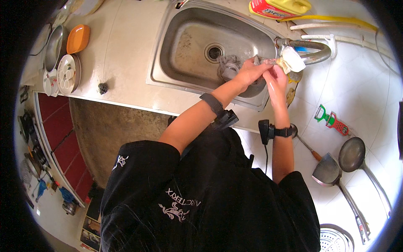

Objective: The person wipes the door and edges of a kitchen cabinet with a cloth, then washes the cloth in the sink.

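My left hand (253, 71) and my right hand (277, 78) meet over the right end of the stainless steel sink (192, 41), fingers touching and wet. They are just below the metal tap (318, 52), whose outlet is wrapped in a white covering (292, 60). A wet grey cloth (229, 66) lies bunched in the basin beside the drain (215, 52), and more grey shows around my left hand. My fingers overlap, hiding whether either hand grips anything.
Stacked plates with small cups (67, 75), an orange dish (78, 38) and a metal bowl (55, 50) stand on the left counter. A dark scrubber (102, 88) sits near its edge. A peeler (332, 119), a spatula (327, 170) and a ladle (352, 154) hang on the right wall.
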Demonstrator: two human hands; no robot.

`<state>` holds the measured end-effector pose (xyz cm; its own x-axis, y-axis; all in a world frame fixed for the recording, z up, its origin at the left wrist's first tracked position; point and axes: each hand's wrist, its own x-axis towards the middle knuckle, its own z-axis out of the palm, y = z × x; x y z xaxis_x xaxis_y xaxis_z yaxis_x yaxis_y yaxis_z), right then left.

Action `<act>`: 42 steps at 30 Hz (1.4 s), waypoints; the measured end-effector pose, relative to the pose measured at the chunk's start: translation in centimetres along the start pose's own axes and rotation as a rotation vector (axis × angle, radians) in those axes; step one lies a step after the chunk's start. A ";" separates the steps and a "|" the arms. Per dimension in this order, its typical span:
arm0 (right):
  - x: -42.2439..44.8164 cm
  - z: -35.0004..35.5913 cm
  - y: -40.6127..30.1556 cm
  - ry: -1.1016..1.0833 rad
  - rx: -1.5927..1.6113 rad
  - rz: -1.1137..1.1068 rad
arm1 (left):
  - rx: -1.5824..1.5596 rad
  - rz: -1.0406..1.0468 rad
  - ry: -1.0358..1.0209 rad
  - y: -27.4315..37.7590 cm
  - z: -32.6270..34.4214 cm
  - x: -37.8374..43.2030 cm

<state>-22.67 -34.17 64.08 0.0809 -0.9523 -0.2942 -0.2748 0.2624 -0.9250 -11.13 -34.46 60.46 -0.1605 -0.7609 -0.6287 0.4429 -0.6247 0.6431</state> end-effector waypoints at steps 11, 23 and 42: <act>-2.9 2.9 4.0 -0.036 1.189 0.809 | -0.544 -0.122 0.221 2.6 -1.1 0.4; 5.6 4.4 5.4 0.305 1.203 0.677 | 0.267 0.312 0.383 0.0 -7.8 2.7; 7.4 7.5 9.4 0.704 0.987 0.441 | 1.113 0.138 0.133 -0.1 -4.5 1.3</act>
<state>-17.45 -37.52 51.37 -0.4373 -0.5535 -0.7088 0.6965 0.2901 -0.6563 -7.44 -34.62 57.59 -0.0469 -0.8526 -0.5205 -0.5935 -0.3954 0.7010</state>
